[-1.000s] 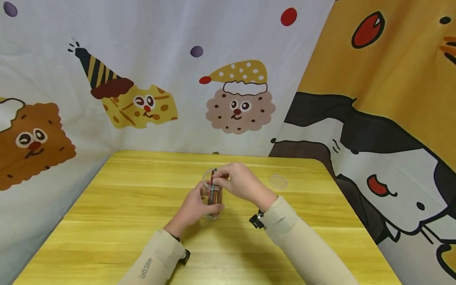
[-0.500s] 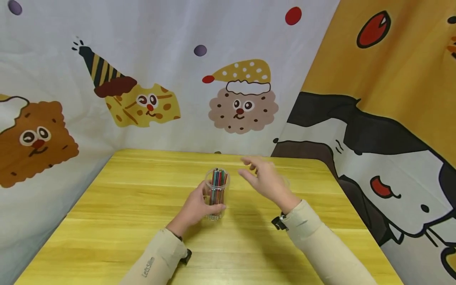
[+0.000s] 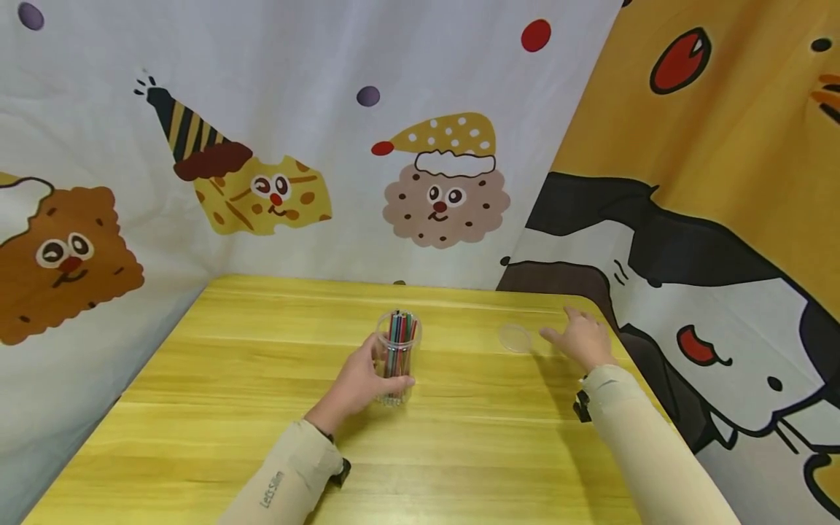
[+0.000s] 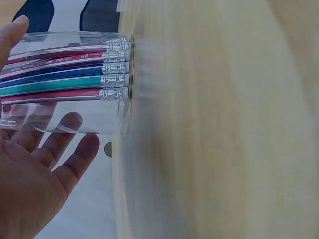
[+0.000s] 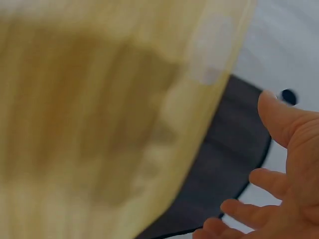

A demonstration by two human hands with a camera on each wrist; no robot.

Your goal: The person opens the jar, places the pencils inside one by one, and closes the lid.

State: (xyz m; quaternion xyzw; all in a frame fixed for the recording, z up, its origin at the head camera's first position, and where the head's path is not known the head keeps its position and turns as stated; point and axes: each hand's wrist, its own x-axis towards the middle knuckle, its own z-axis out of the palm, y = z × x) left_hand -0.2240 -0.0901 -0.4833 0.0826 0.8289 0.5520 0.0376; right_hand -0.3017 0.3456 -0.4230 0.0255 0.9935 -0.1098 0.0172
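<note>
My left hand point(image 3: 359, 379) grips a clear plastic jar point(image 3: 413, 357) that stands upright on the table, thumb across its front and fingers round its left side. Several pencils point(image 3: 402, 332) in red, blue, green and other colours stand inside it. The left wrist view shows their eraser ends point(image 4: 115, 67) down at the jar's base. My right hand point(image 3: 581, 339) hovers at the right side of the table, just right of a clear round lid point(image 3: 515, 338) that lies flat. Its fingers are spread and hold nothing; the right wrist view shows the lid point(image 5: 212, 49) beyond the thumb.
The yellow wood-grain table point(image 3: 262, 452) ends at a back edge close to a white curtain point(image 3: 295, 58) with cartoon prints. On the right hangs a cartoon animal cloth point(image 3: 715, 328), near the table's right edge.
My right hand has left the pencils at the jar's mouth and swung right, past the lid, with its fingers spreading. My left hand keeps its hold on the jar.
</note>
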